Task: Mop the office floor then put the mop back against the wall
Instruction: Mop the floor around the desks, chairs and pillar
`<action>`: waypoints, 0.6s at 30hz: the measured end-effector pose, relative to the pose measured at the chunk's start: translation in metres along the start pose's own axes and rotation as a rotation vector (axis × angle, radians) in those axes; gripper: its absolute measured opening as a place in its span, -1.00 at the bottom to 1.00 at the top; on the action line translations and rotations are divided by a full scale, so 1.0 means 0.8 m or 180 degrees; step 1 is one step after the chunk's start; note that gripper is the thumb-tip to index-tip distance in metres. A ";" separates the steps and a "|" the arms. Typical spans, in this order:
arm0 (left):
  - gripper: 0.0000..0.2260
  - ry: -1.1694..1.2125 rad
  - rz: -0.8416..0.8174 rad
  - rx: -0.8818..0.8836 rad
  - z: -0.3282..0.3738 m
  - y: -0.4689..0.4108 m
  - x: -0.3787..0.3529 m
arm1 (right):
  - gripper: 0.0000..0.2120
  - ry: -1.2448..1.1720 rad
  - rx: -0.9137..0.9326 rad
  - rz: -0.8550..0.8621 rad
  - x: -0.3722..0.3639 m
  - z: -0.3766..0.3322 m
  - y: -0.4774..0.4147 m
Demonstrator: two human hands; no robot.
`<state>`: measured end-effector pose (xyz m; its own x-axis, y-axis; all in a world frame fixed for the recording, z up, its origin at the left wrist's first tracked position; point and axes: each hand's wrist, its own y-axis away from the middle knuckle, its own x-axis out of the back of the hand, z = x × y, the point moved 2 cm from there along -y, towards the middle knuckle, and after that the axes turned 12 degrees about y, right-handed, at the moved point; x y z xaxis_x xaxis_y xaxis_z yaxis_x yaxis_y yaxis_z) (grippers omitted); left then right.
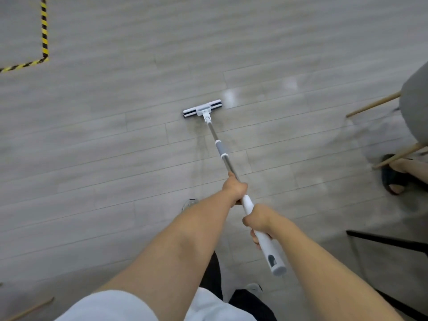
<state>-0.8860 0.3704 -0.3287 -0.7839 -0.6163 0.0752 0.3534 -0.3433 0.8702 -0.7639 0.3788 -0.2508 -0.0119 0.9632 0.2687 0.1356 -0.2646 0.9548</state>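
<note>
Closest to the viewer, a white sleeve (104, 306) and 2 bare forearms reach forward and down over a floor (92, 158). Both hands are clenched around a mop (219, 148). The left hand (234, 188) grasps the pole where bare metal meets the white grip. The right hand (257, 220) grasps the white plastic grip (269, 251) just behind it, nearer the viewer, with the capped end of the grip sticking out past it.

Mopping appears to be under way. The mop head (202, 110) lies flat on the floor, well out in front of the person and near the middle of the view. A faint damp streak runs from the head back toward the person, and a shiny patch sits just beside the head's right end, so at least this strip looks mopped. How much floor is left cannot be judged. No wall is in view, so the mop has not yet been put back.

From left to right: yellow and black striped tape (44, 31) marks a corner on the floor at the far left. The floor itself is pale grey planks with a wood grain and a slight sheen. The mop has a thin silver metal pole with a grey collar, and a narrow white bar-shaped head with dark ends. At the right edge stands a chair (416, 107) with a rounded grey seat and slim wooden legs. Below it is another person's foot in a dark sandal (393, 174), then a thin black frame (389, 240).
</note>
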 end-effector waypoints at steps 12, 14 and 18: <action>-0.38 -0.0394 0.0043 -0.0132 0.265 -0.192 0.214 | -0.76 -0.0247 0.0118 -0.0100 0.108 -0.362 -0.094; -0.35 -0.0385 0.0057 -0.0108 0.276 -0.205 0.235 | -0.78 -0.0284 0.0126 -0.0085 0.105 -0.389 -0.099; -0.29 -0.0416 0.0108 -0.0036 0.256 -0.201 0.263 | -0.81 -0.0370 0.0190 -0.0139 0.067 -0.402 -0.101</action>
<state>-1.2124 0.4409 -0.3534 -0.8309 -0.5304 0.1679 0.3860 -0.3323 0.8606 -1.0945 0.4365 -0.2725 0.0954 0.9737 0.2070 0.1964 -0.2223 0.9550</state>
